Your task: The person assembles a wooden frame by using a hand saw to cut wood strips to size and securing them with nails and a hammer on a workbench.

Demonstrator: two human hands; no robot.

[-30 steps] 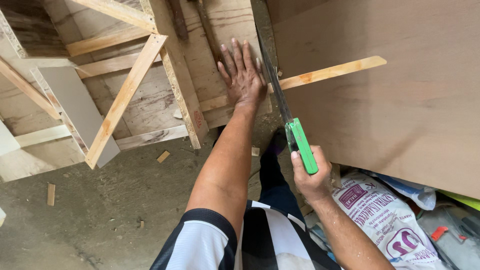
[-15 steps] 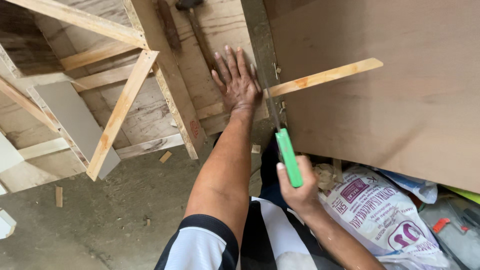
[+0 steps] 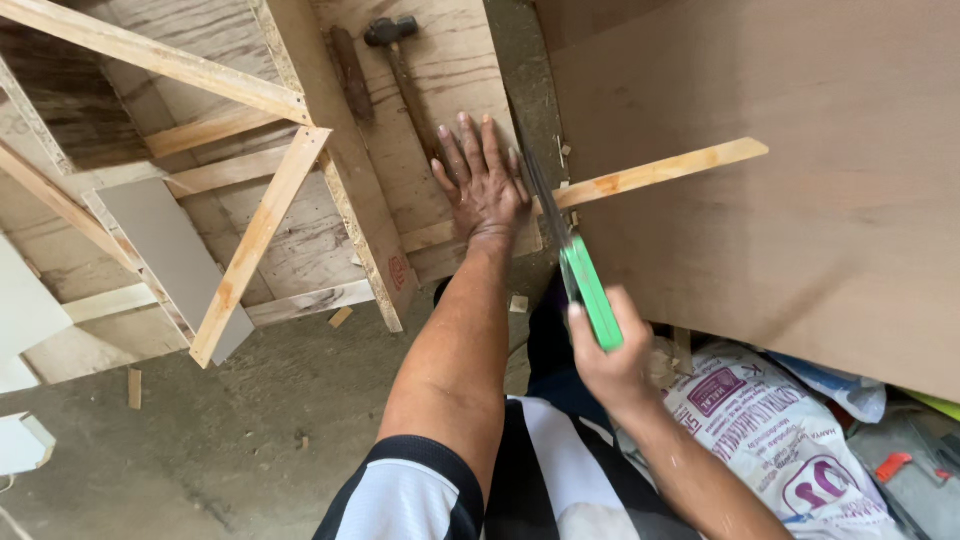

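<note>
On the plywood board (image 3: 440,90), seen from the head camera, the left hand (image 3: 484,185) lies flat, fingers spread, pinning a thin wooden strip (image 3: 650,173). Just beside it, the right hand (image 3: 607,360) is closed around the green handle of a handsaw (image 3: 566,250), its blade crossing the strip. Near the fingertips lies a hammer (image 3: 395,45).

Plywood board (image 3: 440,90) carries work. On it, under left hand (image 3: 485,185): thin wood strip (image 3: 650,175), running off to right of hand. Hammer (image 3: 400,60) lies just beyond fingertips, dark file-like tool (image 3: 352,75) left of it. Concrete floor (image 3: 200,440) lies below-left of hand, small wood offcuts (image 3: 340,317) scattered there. Printed sack (image 3: 770,430) lies on floor, right of right hand (image 3: 610,360).
</note>
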